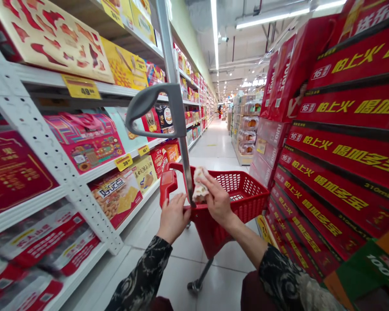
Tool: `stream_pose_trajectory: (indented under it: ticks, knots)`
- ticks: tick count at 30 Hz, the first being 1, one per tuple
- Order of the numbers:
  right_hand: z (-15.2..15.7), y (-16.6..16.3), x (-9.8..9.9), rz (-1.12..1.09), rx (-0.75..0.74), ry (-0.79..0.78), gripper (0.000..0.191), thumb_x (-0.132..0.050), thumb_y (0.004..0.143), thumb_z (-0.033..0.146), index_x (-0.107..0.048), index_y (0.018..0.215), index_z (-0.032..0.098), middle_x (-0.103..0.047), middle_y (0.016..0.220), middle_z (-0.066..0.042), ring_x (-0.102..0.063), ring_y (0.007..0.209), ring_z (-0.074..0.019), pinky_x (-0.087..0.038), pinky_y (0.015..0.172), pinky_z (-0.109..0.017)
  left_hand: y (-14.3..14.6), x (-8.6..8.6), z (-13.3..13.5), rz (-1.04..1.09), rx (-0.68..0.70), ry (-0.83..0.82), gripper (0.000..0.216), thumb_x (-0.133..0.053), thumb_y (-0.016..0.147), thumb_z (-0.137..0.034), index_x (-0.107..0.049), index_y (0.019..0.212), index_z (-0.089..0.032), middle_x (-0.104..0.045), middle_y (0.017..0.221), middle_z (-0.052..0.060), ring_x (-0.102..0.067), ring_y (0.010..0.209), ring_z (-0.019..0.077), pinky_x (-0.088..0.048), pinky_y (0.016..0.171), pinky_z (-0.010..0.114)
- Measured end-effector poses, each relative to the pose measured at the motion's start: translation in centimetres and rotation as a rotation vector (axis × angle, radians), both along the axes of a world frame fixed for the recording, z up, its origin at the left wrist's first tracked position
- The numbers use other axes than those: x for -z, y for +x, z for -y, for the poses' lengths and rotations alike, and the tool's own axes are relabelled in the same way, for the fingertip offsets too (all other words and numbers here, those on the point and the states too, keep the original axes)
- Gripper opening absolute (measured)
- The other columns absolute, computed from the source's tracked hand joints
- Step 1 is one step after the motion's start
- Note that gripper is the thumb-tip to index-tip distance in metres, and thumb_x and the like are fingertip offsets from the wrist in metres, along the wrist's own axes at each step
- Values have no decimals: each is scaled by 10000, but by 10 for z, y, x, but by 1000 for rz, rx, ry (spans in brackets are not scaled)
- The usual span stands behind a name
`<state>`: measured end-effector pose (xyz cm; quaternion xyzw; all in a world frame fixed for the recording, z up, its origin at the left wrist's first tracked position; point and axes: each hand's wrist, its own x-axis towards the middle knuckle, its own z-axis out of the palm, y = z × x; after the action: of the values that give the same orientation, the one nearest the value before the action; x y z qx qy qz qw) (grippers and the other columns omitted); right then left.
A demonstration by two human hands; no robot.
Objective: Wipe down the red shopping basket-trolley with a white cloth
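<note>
A red plastic shopping basket (pixel 210 233) stands in front of me on a wheeled frame. From its near left corner rises a metal pole (pixel 172 52) with a grey loop handle (pixel 178 110). My left hand (pixel 174 219) is closed over the basket's rim just left of the pole, fingertips on the red plastic. My right hand (pixel 219 202) grips a crumpled, whitish cleaning cloth (pixel 200 181) beside the pole, above the rim. Part of the cloth is hidden under my fingers. The basket's red folding handle (pixel 169 183) is at its left side.
White shelves (pixel 94 170) with boxed foods and yellow price tags (pixel 81 86) line the left. Stacked red drink cartons (pixel 340 151) rise close on the right, with a green carton (pixel 372 268) nearer me. A tiled aisle (pixel 210 151) runs ahead; a caster (pixel 194 286) rests below the basket.
</note>
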<state>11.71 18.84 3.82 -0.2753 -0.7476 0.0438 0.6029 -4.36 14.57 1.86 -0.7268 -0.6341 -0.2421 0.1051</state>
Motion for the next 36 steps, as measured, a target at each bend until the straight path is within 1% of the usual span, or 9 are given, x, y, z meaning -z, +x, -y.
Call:
stream_pose_trajectory:
  ticks: [5,8,11,17,20,28,30,33,36]
  knots:
    - [-8,-11,-99,160,61,221,460,-363,905,156,-413,1324,338,-386,1398,44,-273,1342,-203,-286,1113,-473,-7,-5,-11,85,-78,124,589,-541,743,-259,-384,1300,-153,-447,1354,172,-394,1269,278,-352,1004,483]
    - [-15,-24,-123,346,79,256,477,-380,907,146,-384,1338,349,-354,1415,60,-175,1374,-220,-239,1126,-501,-5,2,-8,75,-107,100,611,-539,743,-266,-359,1315,-147,-404,1384,187,-353,1297,295,-303,1030,528]
    - [-20,-30,-108,462,17,298,418,-403,910,159,-455,1289,326,-406,1388,47,-190,1370,-203,-248,1130,-477,-3,15,1,61,-73,96,626,-543,731,-230,-353,1319,-129,-433,1359,194,-364,1290,306,-293,1047,533]
    - [-10,-16,-16,635,-190,455,338,-434,900,143,-540,1215,201,-557,1261,-40,-344,1306,-197,-367,1075,-422,-7,32,12,165,-6,230,673,-507,769,-208,-222,1372,-123,-430,1356,189,-416,1259,270,-392,1019,449]
    - [-2,-7,13,686,-191,470,323,-438,899,152,-549,1201,180,-589,1217,-57,-383,1281,-196,-398,1051,-407,-7,33,12,204,5,243,650,-487,796,-229,-208,1373,-120,-434,1351,186,-423,1253,261,-405,1012,432]
    - [8,-2,2,311,-212,174,318,-413,873,136,-616,1108,205,-557,1247,-101,-478,1200,-181,-437,1006,-377,-4,27,17,321,56,184,684,-536,758,-222,-238,1368,-142,-388,1390,179,-375,1286,276,-335,1057,470]
    - [16,-3,7,214,-251,28,349,-407,846,104,-629,1088,222,-583,1208,-92,-519,1153,-172,-461,974,-353,-1,20,21,505,93,140,682,-550,750,-231,-257,1361,-153,-391,1391,172,-372,1289,269,-311,1068,473]
    - [34,-3,17,67,-293,-201,380,-381,828,87,-634,1074,227,-602,1167,-75,-560,1093,-154,-473,945,-329,9,7,29,984,177,36,688,-549,757,-271,-241,1367,-194,-426,1370,147,-461,1221,235,-374,1022,431]
    - [49,-2,21,77,-327,-263,381,-461,811,171,-569,1176,200,-545,1246,-98,-508,1162,-188,-430,984,-373,22,-3,37,1392,308,-111,599,-578,730,-318,-386,1282,-185,-539,1263,122,-560,1099,213,-450,937,366]
